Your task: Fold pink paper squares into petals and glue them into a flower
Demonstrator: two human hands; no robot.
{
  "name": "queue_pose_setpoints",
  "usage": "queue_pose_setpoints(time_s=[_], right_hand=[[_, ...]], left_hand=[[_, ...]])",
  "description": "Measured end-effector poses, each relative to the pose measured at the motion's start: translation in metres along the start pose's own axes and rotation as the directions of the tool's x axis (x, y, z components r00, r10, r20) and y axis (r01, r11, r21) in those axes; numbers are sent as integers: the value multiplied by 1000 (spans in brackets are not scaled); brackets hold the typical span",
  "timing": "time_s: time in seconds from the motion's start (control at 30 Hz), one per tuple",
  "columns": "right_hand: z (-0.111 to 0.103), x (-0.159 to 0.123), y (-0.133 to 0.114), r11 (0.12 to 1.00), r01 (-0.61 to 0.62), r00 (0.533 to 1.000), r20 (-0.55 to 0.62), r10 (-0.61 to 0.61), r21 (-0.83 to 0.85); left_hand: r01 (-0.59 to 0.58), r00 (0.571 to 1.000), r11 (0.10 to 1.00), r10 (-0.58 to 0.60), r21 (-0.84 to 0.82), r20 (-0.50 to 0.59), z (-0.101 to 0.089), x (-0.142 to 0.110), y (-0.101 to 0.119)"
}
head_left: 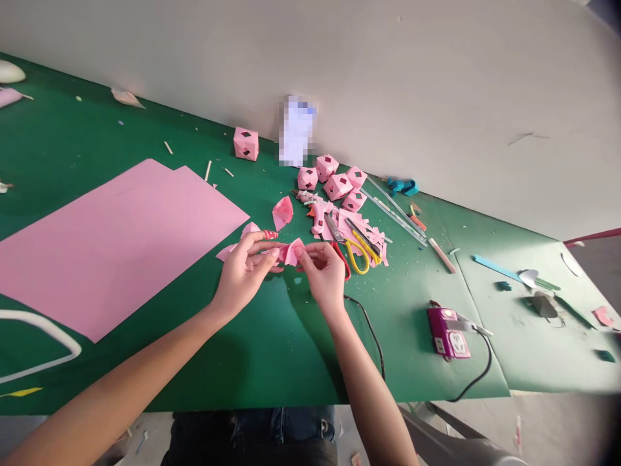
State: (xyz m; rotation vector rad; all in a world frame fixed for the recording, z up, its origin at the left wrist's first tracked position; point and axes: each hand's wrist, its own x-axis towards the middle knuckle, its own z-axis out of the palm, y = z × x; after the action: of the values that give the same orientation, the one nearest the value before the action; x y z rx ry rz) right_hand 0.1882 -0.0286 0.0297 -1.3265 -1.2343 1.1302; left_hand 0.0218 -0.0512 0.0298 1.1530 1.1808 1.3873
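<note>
Pinching folded paper (292, 251) in left hand (241, 272) and right hand (324, 275) | gripping from both sides, likely to steady folds | working beside sheet (126, 252)

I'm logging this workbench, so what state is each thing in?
Left hand: pinching a small pink paper piece
Right hand: pinching the same piece
Small pink paper piece: folded
Curled pink piece: lying loose
Large pink paper: lying flat
Lone pink cube: folded, standing apart
Five other folded pink shapes: clustered
Yellow-handled scissors: lying down; open or shut unclear
Purple socket: adapter plugged in
</note>
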Motion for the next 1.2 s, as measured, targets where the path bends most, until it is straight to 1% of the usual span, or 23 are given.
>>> queue_pose_setpoints(time_s=[0.2, 0.37, 0.47, 0.57, 0.63, 0.73, 0.8, 0.87, 0.93, 1.0, 1.03, 1.07, 1.1, 1.13, 1.2], right_hand=[[4, -5, 2, 993, 16, 1000, 16, -14, -116], [2, -7, 2, 974, 97, 994, 63, -86, -205], [2, -9, 2, 964, 130, 990, 88, -113, -231], [4, -11, 4, 961, 150, 988, 64, -138, -232], [6, -13, 8, 952, 187, 982, 29, -185, -244], [9, -14, 15, 909, 292, 953, 13, -302, -297], [10, -14, 19, 875, 364, 927, 28, -375, -320], [10, -14, 22, 847, 420, 902, 44, -430, -326], [10, -14, 24, 825, 453, 885, 57, -463, -338], [10, -14, 25, 806, 469, 875, 63, -481, -362], [10, -15, 25, 795, 477, 869, 66, -490, -374], [10, -15, 25, 784, 488, 863, 74, -501, -383], [10, -16, 25, 774, 501, 855, 84, -512, -386], [10, -16, 25, 766, 514, 848, 95, -521, -385], [9, -16, 23, 768, 517, 847, 102, -521, -377]], left_hand=[[-50, 998, 995, 46, 88, 47, -3, -3, -2], [-120, 991, 979, 107, 167, 86, -5, -4, -1], [-124, 990, 975, 110, 185, 83, -6, -4, -2], [-113, 991, 981, 101, 155, 82, -5, -4, -2], [-114, 991, 986, 105, 124, 82, -6, -5, -1], [-161, 983, 979, 148, 124, 112, -7, -6, -1], [-225, 970, 959, 204, 171, 134, -9, -8, -2], [-323, 945, 912, 297, 252, 138, -10, -10, -4], [-451, 892, 824, 427, 343, 146, -11, -11, -6], [-563, 821, 717, 541, 411, 180, -12, -11, -7], [-601, 791, 674, 580, 431, 196, -12, -11, -7], [-621, 772, 645, 602, 444, 205, -12, -11, -7], [-624, 768, 636, 605, 454, 208, -12, -11, -7], [-613, 777, 643, 595, 458, 205, -12, -12, -6], [-566, 817, 689, 542, 452, 197, -13, -12, -5]])
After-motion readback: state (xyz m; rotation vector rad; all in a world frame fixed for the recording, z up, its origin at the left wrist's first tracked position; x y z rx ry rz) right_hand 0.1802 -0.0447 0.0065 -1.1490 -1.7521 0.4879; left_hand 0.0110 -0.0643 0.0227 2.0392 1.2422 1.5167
